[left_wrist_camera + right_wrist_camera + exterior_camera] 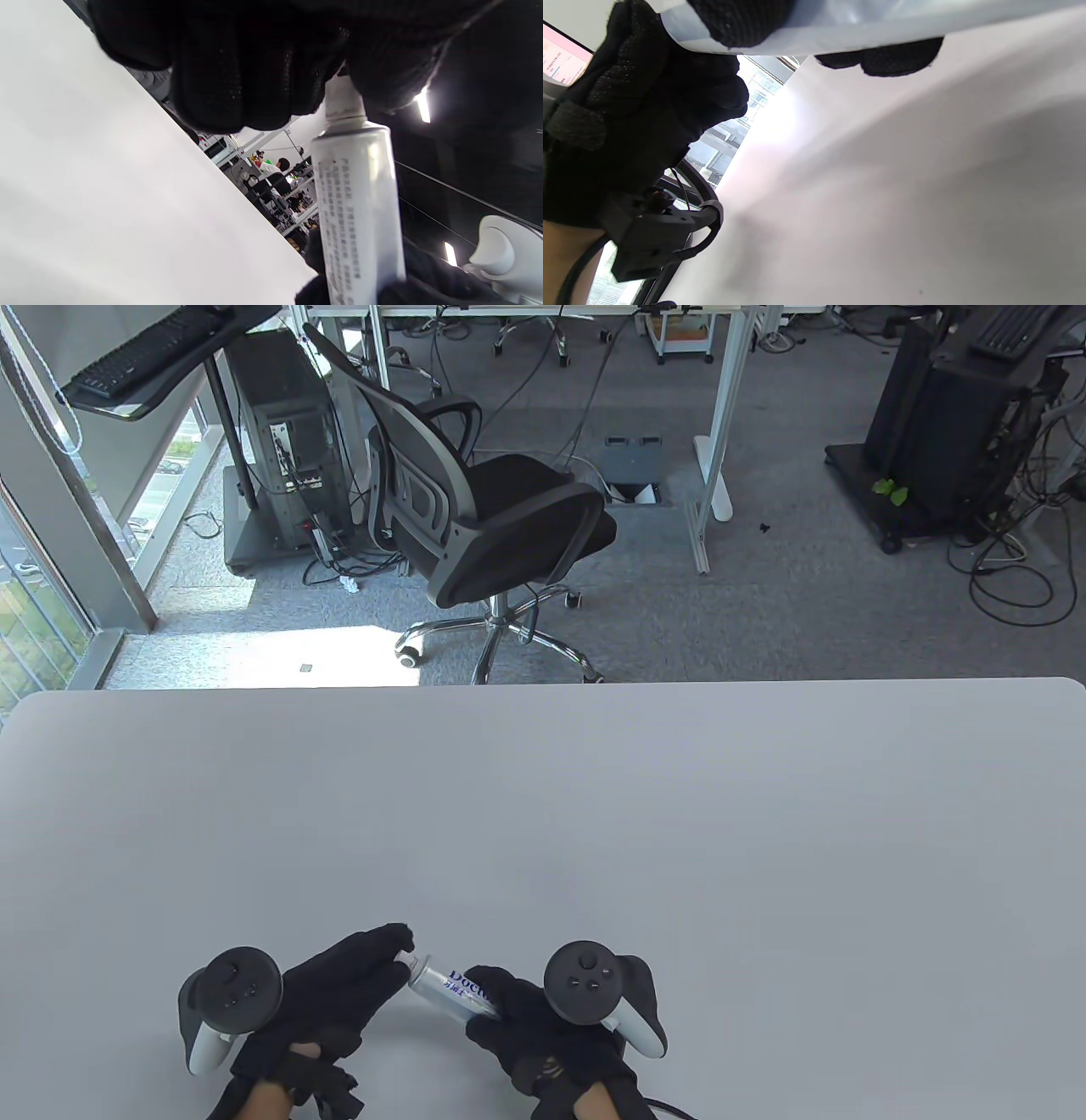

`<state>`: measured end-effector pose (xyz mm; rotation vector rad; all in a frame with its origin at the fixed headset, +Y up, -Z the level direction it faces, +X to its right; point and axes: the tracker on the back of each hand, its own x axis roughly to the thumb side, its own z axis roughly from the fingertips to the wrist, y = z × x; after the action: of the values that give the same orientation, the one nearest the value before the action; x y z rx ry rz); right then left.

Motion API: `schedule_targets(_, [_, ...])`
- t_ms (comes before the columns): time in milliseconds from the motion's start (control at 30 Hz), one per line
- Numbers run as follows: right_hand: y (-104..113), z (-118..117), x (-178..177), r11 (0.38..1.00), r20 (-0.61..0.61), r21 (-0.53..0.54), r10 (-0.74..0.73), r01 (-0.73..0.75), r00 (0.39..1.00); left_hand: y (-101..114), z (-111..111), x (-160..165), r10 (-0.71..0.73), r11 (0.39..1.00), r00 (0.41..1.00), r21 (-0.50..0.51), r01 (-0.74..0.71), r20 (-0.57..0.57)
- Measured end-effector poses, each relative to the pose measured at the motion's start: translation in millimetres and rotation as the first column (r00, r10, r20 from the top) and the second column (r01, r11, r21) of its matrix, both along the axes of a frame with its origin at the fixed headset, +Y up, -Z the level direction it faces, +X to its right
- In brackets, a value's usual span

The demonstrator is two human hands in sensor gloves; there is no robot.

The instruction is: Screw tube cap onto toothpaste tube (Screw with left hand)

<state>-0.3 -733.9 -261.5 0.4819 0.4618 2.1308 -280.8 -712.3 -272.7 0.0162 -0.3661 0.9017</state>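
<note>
Both hands are down at the near edge of the white table (543, 814), with the toothpaste tube (450, 988) slung between them and lifted just off the surface. The right hand (543, 1035) sits at the tube's back end, fingers (492, 984) curled around the body so only the blue lettering near the middle pokes out. In the right wrist view you can see those fingertips (734, 21) wrapped over the silvery tube (840, 25), so that grip is firm.

The left hand (339, 984) is at the tube's front end, up and to the left of the right hand. Its fingers (382, 946) are bunched tight over the nozzle. The left wrist view is the good one here: the gloved fingers (237, 76) close around the top of the tube (360, 220), and a short white piece (343, 101) sticks out below them, meeting the tube's shoulder. Pretty sure that's the tube cap, but most of it is buried in the glove, so I can't tell how far onto the thread it sits.

Each hand has a tracker strapped on its back, left (229, 993) and right (594, 988).

Beyond the tube, past the table's far edge, there's a black office chair (501, 517) on grey carpet.
</note>
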Motion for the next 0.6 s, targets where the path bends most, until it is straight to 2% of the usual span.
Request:
schedule_targets(100, [-1.8,0.4,-2.3,1.0,-0.015,-0.007,0.014,-0.015,1.0,0.0,-1.2,-1.3,0.0,1.0,1.0,-0.009,0.0,-0.008])
schedule_targets(200, [-2.3,1.0,-2.3,1.0,-0.013,-0.007,0.021,-0.021,1.0,1.5,-2.0,0.9,0.017,1.0,0.997,-0.025,-0.015,0.071])
schedule_targets(267, [-2.2,0.4,-1.2,1.0,-0.011,-0.009,0.021,-0.021,1.0,1.7,-2.0,1.6,0.015,1.0,0.997,-0.025,-0.013,0.078])
schedule_targets(467, [-2.7,0.0,-1.4,1.0,-0.014,-0.01,0.024,-0.024,1.0,-2.8,-1.4,0.9,-0.034,0.999,0.999,-0.011,0.034,-0.016])
schedule_targets(600, [-4.5,0.4,-1.5,0.999,-0.018,-0.019,0.031,-0.032,0.999,0.5,-1.3,4.0,-0.026,1.0,0.998,-0.014,0.027,0.059])
